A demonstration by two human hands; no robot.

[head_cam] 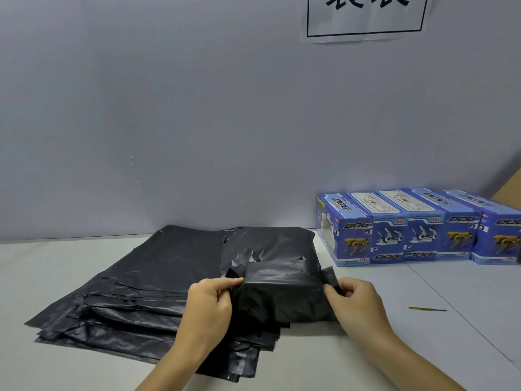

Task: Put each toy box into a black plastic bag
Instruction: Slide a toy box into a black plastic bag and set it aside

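The left hand [210, 301] pinches the near left edge of a filled black bag [277, 280], thumb and fingers curled on the plastic. The right hand [356, 301] pinches the bag's right flap the same way. The bag bulges over a box-shaped load and lies on a pile of flat bags [135, 294] on the pale table [423, 328]. A row of five blue boxes [417, 227] stands against the wall, well to the right. A paper sign [365, 16] hangs above.

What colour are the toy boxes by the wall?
Blue toy boxes, with yellow or white dogs pictured; head view.
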